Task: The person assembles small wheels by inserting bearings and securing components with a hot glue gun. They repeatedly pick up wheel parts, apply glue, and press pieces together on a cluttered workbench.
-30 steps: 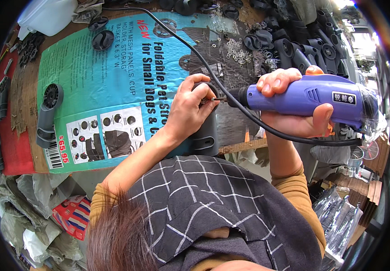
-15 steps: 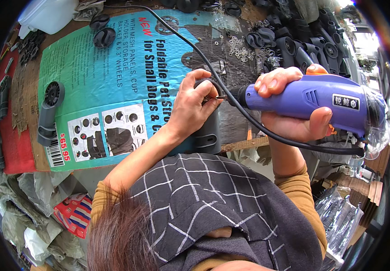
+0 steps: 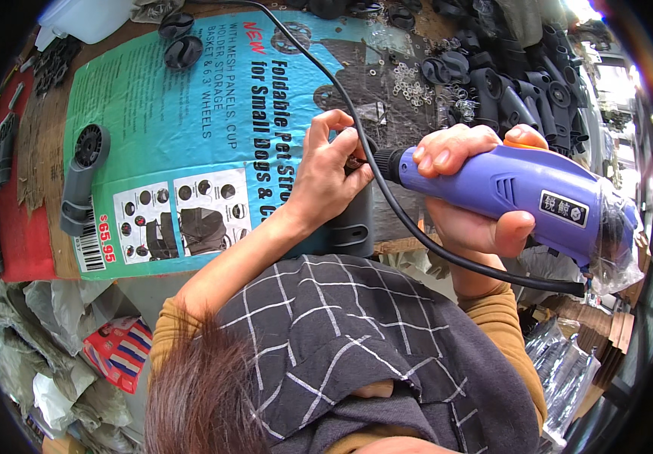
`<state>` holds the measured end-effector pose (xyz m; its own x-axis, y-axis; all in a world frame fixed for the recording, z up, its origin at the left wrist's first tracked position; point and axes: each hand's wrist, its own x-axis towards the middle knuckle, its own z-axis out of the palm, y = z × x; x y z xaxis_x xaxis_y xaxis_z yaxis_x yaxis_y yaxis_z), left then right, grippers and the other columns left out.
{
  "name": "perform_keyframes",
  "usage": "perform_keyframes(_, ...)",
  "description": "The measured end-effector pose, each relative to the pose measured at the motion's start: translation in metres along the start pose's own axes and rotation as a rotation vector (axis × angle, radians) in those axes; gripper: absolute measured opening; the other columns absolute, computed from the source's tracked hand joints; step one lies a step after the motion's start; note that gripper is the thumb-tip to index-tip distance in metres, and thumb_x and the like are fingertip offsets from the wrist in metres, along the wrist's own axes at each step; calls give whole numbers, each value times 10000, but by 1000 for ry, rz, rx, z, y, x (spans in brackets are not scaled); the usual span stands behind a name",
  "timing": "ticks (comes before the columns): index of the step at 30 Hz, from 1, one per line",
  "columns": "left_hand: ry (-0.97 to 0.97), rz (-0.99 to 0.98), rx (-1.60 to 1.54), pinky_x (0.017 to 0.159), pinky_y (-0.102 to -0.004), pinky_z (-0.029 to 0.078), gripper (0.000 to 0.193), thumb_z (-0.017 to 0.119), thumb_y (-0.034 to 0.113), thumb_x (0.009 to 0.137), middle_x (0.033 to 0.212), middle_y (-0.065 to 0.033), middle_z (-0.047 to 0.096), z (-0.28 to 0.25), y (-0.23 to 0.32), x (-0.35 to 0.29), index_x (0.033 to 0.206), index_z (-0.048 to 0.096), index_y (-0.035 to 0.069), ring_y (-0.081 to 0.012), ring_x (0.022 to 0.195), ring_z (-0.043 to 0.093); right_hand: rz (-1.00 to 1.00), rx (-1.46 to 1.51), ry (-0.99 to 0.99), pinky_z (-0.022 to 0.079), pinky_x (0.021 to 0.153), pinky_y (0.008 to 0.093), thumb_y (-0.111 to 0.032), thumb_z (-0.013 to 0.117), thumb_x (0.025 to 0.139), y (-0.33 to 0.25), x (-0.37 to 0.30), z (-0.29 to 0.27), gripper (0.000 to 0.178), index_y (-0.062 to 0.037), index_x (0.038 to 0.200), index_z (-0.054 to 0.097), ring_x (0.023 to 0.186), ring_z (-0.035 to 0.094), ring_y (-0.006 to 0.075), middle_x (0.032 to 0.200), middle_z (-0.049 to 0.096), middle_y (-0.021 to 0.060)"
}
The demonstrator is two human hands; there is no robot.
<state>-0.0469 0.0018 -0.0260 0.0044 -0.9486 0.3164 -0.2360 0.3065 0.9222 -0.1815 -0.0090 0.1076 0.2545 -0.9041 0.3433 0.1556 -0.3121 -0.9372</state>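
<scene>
My right hand (image 3: 459, 223) is wrapped round a purple electric screwdriver (image 3: 508, 185), its black nose pointing left. A dark grey plastic part (image 3: 350, 236) lies at the cardboard's near edge. My left hand (image 3: 325, 178) grips its upper end, thumb and fingers bent close to the driver's tip. These fingers and the cable hide most of the part's top and whatever the tip touches. A black power cable (image 3: 326, 72) runs from the driver's rear, across its nose and up to the far left.
Printed cardboard (image 3: 152, 113) covers the bench. On its left lies a grey bracket with a wheel (image 3: 76, 200). Black round caps (image 3: 181, 53) sit farther back. Small washers (image 3: 413, 83) are scattered at the back right, beside piled black plastic parts (image 3: 523, 98).
The screwdriver has shifted left, and its rear end has dropped nearer to me. My left fingers remain at the part's top. The whole view has shifted slightly.
</scene>
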Motion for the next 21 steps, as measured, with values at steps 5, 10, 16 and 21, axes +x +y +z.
perform_keyframes(5,0,5,-6,879,-416,463,265,767,37,687,1179,-126,465,0,-2,0,912,627,56,-313,1063,492,-46,-16,2,506,756,439,-758,620,748,0,-1,4,850,-166,1298,355,758,589,244,813,593,121)
perform_keyframes(10,27,-18,-47,910,-423,455,366,752,41,693,1192,-132,477,2,-1,1,1028,613,86,-334,1107,489,-99,14,-58,511,740,443,-746,620,760,8,4,4,849,-139,1289,349,747,590,248,801,588,125)
perform_keyframes(16,22,-50,8,949,-439,450,378,683,27,712,1230,-204,500,1,-1,2,1077,588,3,-400,1134,520,-153,13,-236,504,734,438,-708,650,764,14,9,-1,823,-139,1272,342,750,586,248,823,589,116)
perform_keyframes(21,-27,-81,-12,929,-382,481,454,737,42,701,1268,-185,485,0,-4,2,1122,578,-17,-349,1203,479,-126,-38,-314,500,718,430,-693,656,768,11,14,1,822,-128,1268,330,740,586,243,837,594,109)
